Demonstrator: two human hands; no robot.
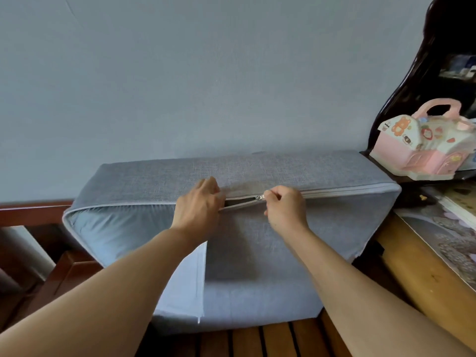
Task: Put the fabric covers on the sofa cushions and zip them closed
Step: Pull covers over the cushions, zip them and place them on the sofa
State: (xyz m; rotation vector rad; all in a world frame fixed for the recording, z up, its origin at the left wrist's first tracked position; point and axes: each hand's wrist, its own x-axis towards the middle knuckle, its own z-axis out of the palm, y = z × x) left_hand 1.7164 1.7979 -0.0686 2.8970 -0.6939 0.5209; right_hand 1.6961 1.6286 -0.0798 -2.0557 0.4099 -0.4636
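Note:
A sofa cushion in a grey fabric cover point(270, 253) stands on edge on a slatted wooden seat, its zip side facing up. The zip point(347, 191) runs along the top front edge and is closed on the right; a short dark gap point(238, 201) stays open between my hands. My right hand point(284, 208) pinches the metal zip pull point(259, 197). My left hand point(199, 206) grips the cover's edge at the left end of the gap. A smooth lighter blue panel point(116, 228) shows at the cushion's left side.
A blue-grey wall point(206, 73) rises right behind the cushion. A pink toy house with a handle point(425, 148) sits on a dark surface at the right. A wooden armrest point(425, 274) lies to the right, dark red wooden frame parts point(38, 212) to the left.

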